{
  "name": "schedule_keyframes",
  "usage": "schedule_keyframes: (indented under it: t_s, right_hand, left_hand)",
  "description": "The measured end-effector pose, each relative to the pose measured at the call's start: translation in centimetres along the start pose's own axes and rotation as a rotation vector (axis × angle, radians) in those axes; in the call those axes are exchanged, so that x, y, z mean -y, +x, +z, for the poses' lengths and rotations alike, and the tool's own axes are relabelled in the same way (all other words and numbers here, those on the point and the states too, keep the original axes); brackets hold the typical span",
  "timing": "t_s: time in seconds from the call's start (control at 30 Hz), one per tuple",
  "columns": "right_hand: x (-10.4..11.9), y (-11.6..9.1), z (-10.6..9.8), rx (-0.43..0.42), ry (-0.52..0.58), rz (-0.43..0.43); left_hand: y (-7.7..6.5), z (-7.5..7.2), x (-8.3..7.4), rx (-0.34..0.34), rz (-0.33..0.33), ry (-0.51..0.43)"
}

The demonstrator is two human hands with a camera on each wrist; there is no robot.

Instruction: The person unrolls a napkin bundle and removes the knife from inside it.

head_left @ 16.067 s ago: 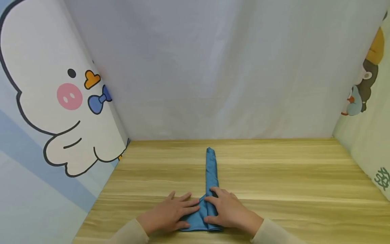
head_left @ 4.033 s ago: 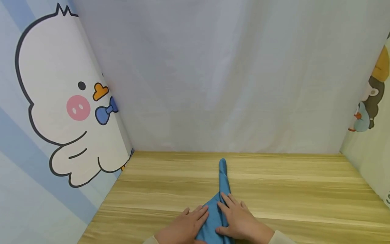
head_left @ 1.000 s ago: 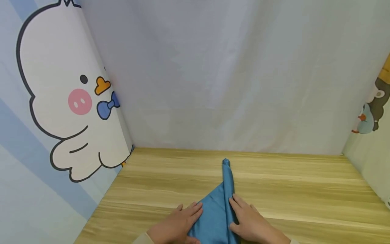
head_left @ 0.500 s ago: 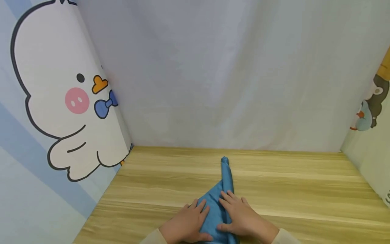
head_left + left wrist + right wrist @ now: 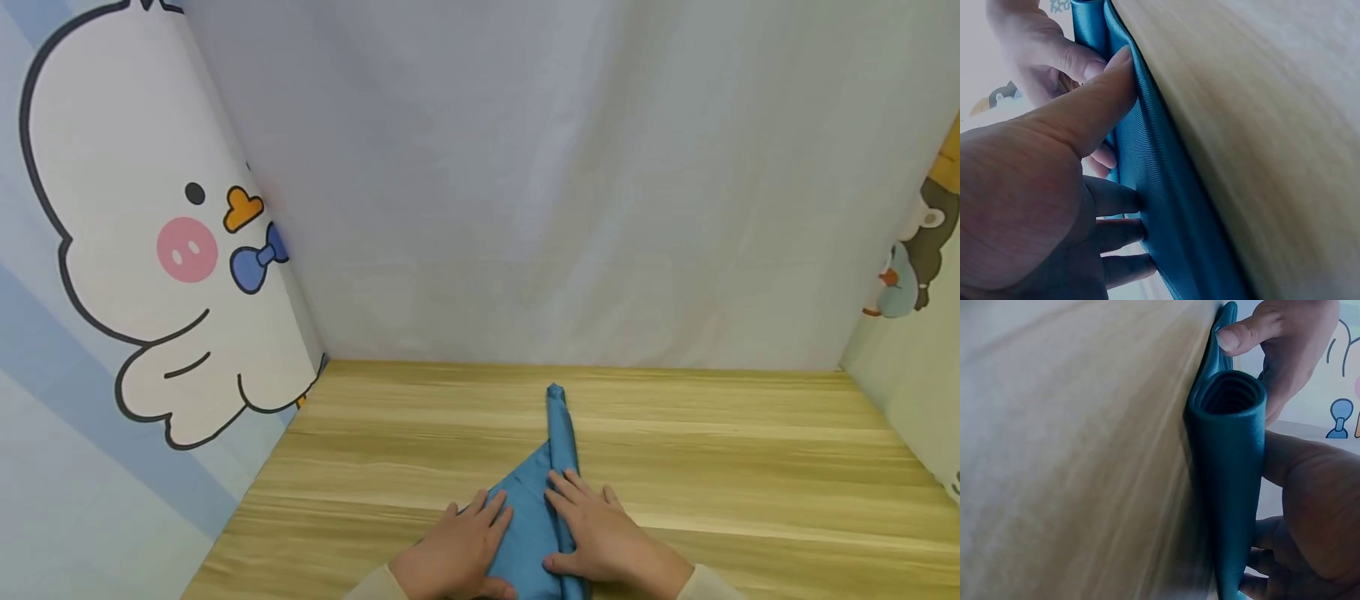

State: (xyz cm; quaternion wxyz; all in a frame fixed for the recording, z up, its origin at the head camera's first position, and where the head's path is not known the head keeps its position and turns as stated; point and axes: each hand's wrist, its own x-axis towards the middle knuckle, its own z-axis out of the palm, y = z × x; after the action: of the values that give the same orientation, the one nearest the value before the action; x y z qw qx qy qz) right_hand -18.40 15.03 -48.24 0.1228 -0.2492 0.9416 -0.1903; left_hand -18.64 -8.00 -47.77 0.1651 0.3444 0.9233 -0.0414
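Note:
A shiny blue cloth [image 5: 522, 533] lies on the table, its right side wound into a long narrow roll [image 5: 560, 433] that points away from me. My left hand [image 5: 459, 546] rests on the flat, slanting part, fingers extended and thumb near the front edge. My right hand [image 5: 600, 529] lies over the roll, with fingertips on its left side and the thumb touching it lower down. In the right wrist view the roll's near end [image 5: 1229, 394] shows several wound layers. The left wrist view shows the cloth's near edge [image 5: 1166, 162] under my left fingers. Part of the cloth is hidden by my hands.
The wood-grain table [image 5: 720, 450] extends to both sides and behind the cloth. A pale curtain [image 5: 570, 183] closes off the back. A wall with a cartoon duck [image 5: 112, 208] stands at left, and another printed wall [image 5: 915, 350] at right.
Over the last second my right hand has shifted from the roll's right side onto its top. My left hand has spread its fingers further over the cloth. Since the oldest frame, more flat cloth shows.

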Motion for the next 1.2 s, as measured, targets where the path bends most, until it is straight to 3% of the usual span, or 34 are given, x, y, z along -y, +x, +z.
schedule_keyframes:
  t_s: [0.27,0.63,1.2]
  right_hand:
    - [-0.3,0.0,0.2,-0.004,0.004,0.017]
    - [-0.4,-0.2,0.4,-0.024,-0.004,0.014]
    - [-0.1,-0.2,0.5,-0.043,0.001,0.029]
  left_hand:
    - [-0.2,0.0,0.1,-0.016,0.036,0.024]
    - [-0.6,0.2,0.2,-0.055,0.065,0.14]
    - [-1.1,0.8,1.0,-0.074,0.058,0.128]
